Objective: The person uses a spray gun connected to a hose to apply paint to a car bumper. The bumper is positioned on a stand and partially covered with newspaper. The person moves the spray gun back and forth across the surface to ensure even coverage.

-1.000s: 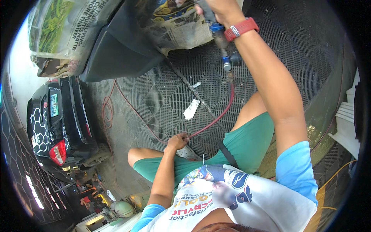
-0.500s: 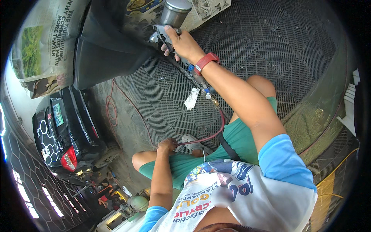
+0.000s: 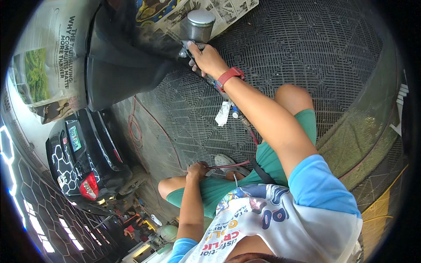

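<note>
My right hand [image 3: 209, 60], with a red watch on its wrist, is closed around a spray gun [image 3: 187, 49] with a metal cup [image 3: 201, 25] on top. The gun's nozzle points left at a dark, curved car bumper [image 3: 125, 74], close to it but apart. A greyish haze hangs between them. From the gun's handle a dark red air hose [image 3: 228, 166] runs down past my leg. My left hand [image 3: 197, 170] is closed on this hose beside my knee.
Newspaper sheets [image 3: 52, 65] mask the body above the bumper, and more newspaper [image 3: 228, 17] lies beyond the gun. A black car [image 3: 83, 153] stands at left. Loose hose [image 3: 135, 127] and a white paper slip [image 3: 222, 114] lie on the black grid floor [image 3: 342, 57].
My right hand has brought the spray gun slightly nearer to me along the bumper. My left hand keeps its hold on the hose. The whole view has shifted a little.
</note>
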Demonstrator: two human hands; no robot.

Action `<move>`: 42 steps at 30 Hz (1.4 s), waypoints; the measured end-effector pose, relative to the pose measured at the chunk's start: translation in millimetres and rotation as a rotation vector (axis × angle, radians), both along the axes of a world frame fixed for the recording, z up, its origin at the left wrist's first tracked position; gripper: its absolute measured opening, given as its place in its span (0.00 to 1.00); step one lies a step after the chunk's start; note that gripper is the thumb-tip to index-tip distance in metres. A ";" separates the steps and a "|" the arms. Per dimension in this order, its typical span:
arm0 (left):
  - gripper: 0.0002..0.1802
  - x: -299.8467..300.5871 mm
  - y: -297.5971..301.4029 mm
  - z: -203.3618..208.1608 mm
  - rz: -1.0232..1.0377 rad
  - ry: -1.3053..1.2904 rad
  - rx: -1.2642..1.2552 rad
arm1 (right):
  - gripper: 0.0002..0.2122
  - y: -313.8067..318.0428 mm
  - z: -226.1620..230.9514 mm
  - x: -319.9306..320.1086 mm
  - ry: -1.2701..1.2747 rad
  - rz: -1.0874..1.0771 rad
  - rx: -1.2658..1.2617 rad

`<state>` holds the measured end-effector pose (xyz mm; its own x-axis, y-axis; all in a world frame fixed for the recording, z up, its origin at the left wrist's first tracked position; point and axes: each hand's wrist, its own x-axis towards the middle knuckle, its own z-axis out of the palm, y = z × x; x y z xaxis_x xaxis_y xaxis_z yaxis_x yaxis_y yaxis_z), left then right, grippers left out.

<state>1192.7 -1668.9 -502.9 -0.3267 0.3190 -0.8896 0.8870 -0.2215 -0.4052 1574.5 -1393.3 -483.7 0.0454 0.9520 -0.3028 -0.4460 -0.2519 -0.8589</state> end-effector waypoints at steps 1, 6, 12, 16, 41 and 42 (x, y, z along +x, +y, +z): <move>0.22 -5.4 -0.4 -2.2 0.040 -0.018 -0.011 | 0.28 -1.7 12.2 5.2 0.017 0.008 0.038; 0.20 -3.8 5.3 -10.4 0.049 -0.121 0.094 | 0.27 -10.7 80.5 45.7 0.119 -0.036 0.287; 0.21 34.9 31.4 -7.8 0.059 -0.219 0.198 | 0.28 -10.6 149.0 111.5 0.070 -0.121 0.498; 0.20 50.6 33.3 -3.7 0.119 -0.278 0.290 | 0.28 -14.5 188.6 130.9 0.192 -0.175 0.653; 0.22 -11.0 63.1 125.6 0.326 -0.351 0.465 | 0.28 -31.7 286.5 -64.6 -0.371 0.053 0.643; 0.23 -21.0 63.5 124.4 0.314 -0.354 0.482 | 0.28 -33.8 288.7 -84.6 -0.359 0.078 0.693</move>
<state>1171.7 -1605.4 -378.5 -0.1838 0.6443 -0.7423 0.9772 0.2013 -0.0672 1489.9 -1427.1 -195.0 -0.0473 0.9229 0.3822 -0.1143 0.3751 -0.9199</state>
